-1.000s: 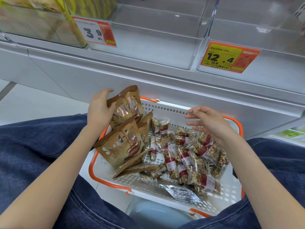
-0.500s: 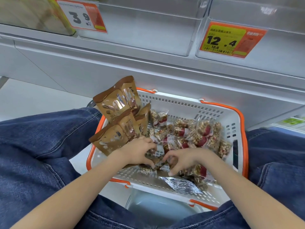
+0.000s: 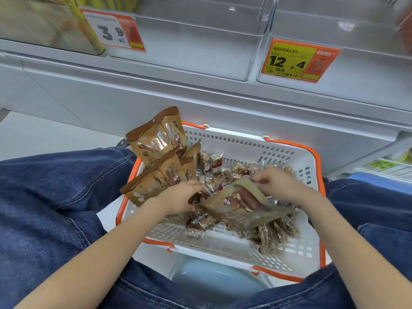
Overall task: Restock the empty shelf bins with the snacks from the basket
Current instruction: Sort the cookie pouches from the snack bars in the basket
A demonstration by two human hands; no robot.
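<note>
Left hand point(image 3: 181, 198) and right hand point(image 3: 281, 186) were both down in the white basket point(image 3: 234, 244), each closed on the same brown pouch point(image 3: 242, 207): left fingers pinched its left end, right fingers pinched its upper right corner. Pouch was blurred, lifted flat and tilted, over the clear-wrapped nut bars point(image 3: 277, 231) heaped under and just right of the hands. More loose bars point(image 3: 211, 163) lay just beyond the hands toward the far wall of the basket. Left of the left hand, a stack of matching brown pouches point(image 3: 156, 161) leaned upright against the basket's left side, one touching the left wrist area. Basket had orange rim trim and sat between the person's denim-clad legs point(image 3: 55, 197), on a pale blue stool point(image 3: 214, 284) nearest the body. Farther beyond the hands, grey shelf front, then clear shelf bins point(image 3: 200, 52) with nothing visible inside, carrying a 3.9 price tag point(image 3: 114, 30) far left and a 12.4 price tag point(image 3: 299, 61) far right.
</note>
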